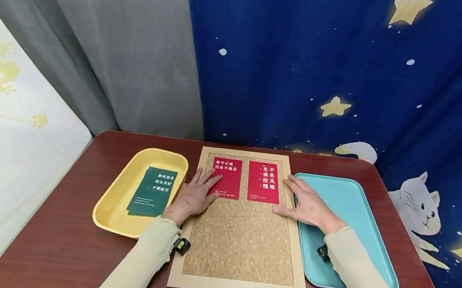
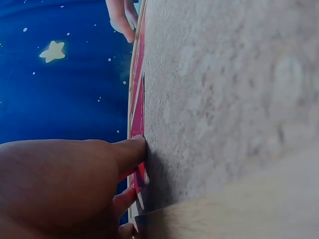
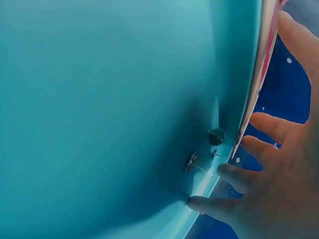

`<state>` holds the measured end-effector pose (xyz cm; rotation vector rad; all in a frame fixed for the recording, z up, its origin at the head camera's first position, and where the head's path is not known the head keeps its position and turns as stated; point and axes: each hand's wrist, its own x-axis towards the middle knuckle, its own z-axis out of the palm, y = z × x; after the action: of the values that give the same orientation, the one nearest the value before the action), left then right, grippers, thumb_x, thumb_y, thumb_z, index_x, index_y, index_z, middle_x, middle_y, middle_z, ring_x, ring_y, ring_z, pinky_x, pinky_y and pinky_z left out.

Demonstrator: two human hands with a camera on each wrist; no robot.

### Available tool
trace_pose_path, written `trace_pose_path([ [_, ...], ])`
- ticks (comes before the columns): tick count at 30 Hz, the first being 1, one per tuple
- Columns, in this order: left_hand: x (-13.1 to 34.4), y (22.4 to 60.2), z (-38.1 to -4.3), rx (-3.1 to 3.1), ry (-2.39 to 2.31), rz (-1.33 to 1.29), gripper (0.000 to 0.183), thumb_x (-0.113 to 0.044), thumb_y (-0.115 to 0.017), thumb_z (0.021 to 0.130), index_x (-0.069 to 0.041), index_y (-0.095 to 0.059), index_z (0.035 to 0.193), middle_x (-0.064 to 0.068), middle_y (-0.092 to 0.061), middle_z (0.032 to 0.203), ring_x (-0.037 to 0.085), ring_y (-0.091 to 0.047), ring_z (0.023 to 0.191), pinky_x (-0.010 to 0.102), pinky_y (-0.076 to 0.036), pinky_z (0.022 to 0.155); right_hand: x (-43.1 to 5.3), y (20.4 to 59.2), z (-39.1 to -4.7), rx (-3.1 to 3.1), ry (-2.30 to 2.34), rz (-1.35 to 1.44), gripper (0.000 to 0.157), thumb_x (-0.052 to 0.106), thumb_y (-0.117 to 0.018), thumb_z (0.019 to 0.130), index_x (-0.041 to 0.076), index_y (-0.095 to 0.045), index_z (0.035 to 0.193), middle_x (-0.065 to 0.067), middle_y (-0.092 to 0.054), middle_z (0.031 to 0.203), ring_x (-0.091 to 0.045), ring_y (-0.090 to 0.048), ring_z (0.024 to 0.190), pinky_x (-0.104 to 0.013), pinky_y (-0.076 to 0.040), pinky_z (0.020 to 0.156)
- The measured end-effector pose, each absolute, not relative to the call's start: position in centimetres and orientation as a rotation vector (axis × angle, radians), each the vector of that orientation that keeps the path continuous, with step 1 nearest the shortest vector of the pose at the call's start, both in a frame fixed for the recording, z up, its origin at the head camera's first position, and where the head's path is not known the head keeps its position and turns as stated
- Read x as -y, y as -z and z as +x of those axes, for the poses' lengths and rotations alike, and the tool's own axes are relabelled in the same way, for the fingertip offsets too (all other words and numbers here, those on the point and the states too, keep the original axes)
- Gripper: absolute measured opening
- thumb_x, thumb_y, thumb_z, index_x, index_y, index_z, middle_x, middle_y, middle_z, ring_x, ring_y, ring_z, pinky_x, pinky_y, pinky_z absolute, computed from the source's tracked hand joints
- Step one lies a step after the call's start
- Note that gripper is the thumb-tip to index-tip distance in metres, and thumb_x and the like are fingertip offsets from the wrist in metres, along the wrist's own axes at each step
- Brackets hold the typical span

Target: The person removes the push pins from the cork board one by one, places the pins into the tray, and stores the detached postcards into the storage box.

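- Behind the dark red table (image 1: pixel 58 243) we see, from left to right, a white surface with yellow flowers (image 1: pixel 25 156), a grey curtain (image 1: pixel 139 52) and a blue curtain (image 1: pixel 278 83) with stars and a cat.
- On the table's left side we find a yellow tray (image 1: pixel 114 218), in which green cards (image 1: pixel 153 192) with white writing lie one upon another.
- Next we see the left hand (image 1: pixel 196 194), its fingers spread, resting over the lower left part of the left red card (image 1: pixel 229 183).
- This card lies on the upper left part of a cork board (image 1: pixel 240 242), which has a pale wooden frame.
- Beside it, with a gap between, lies the right red card (image 1: pixel 262 184); we notice a dark pin (image 1: pixel 264 165) at its top.
- Our right hand (image 1: pixel 309 203) is spread too, at the board's right edge, its thumb near this card's lower corner.
- Farthest right we have a blue tray (image 1: pixel 347 197), where loose pins (image 3: pixel 191 163) lie near the rim.
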<state>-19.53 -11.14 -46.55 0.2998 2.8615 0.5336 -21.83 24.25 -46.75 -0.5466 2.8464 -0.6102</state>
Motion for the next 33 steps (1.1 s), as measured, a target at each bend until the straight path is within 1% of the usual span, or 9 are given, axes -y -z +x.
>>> trace_pose_path([
  [5, 10.96, 45.95, -19.28, -2.868, -0.527, 0.306, 0.060, -0.035, -0.055, 0.107, -0.022, -0.037, 0.163, 0.009, -0.022, 0.175, 0.041, -0.008, 0.164, 0.074, -0.031, 0.119, -24.09, 46.90, -21.61, -2.838, 0.584, -0.539, 0.108, 0.073, -0.073, 0.081, 0.015, -0.034, 0.163, -0.015, -0.027, 0.173, -0.046, -0.021, 0.159, -0.080, -0.019, 0.120],
  [7, 10.91, 45.93, -19.23, -2.869, -0.519, 0.304, 0.060, -0.036, -0.055, 0.107, -0.022, -0.037, 0.163, 0.009, -0.022, 0.175, 0.041, -0.008, 0.164, 0.073, -0.031, 0.119, -24.05, 46.99, -21.54, -2.838, 0.577, -0.539, 0.109, 0.075, -0.073, 0.081, 0.016, -0.033, 0.164, -0.014, -0.025, 0.173, -0.046, -0.021, 0.159, -0.081, -0.017, 0.119],
  [15, 10.87, 45.80, -19.21, -2.869, -0.517, 0.302, 0.061, -0.037, -0.055, 0.107, -0.022, -0.037, 0.163, 0.008, -0.022, 0.175, 0.041, -0.008, 0.164, 0.073, -0.031, 0.120, -23.89, 47.27, -21.26, -2.836, 0.551, -0.542, 0.111, 0.078, -0.070, 0.080, 0.019, -0.030, 0.165, -0.012, -0.019, 0.175, -0.045, -0.021, 0.159, -0.082, -0.014, 0.119],
  [25, 10.81, 45.70, -19.15, -2.869, -0.505, 0.301, 0.060, -0.036, -0.055, 0.107, -0.022, -0.037, 0.163, 0.009, -0.023, 0.175, 0.042, -0.010, 0.164, 0.072, -0.032, 0.120, -23.84, 47.25, -21.16, -2.819, 0.549, -0.532, 0.110, 0.078, -0.070, 0.081, 0.020, -0.030, 0.165, -0.012, -0.017, 0.176, -0.045, -0.020, 0.159, -0.082, -0.012, 0.120],
  [33, 10.84, 45.45, -19.33, -2.849, -0.489, 0.282, 0.063, -0.038, -0.057, 0.105, -0.023, -0.037, 0.163, 0.009, -0.023, 0.175, 0.041, -0.009, 0.164, 0.073, -0.031, 0.120, -23.71, 47.25, -21.05, -2.809, 0.572, -0.525, 0.108, 0.074, -0.072, 0.082, 0.019, -0.030, 0.165, -0.013, -0.018, 0.175, -0.043, -0.020, 0.160, -0.083, -0.011, 0.119],
])
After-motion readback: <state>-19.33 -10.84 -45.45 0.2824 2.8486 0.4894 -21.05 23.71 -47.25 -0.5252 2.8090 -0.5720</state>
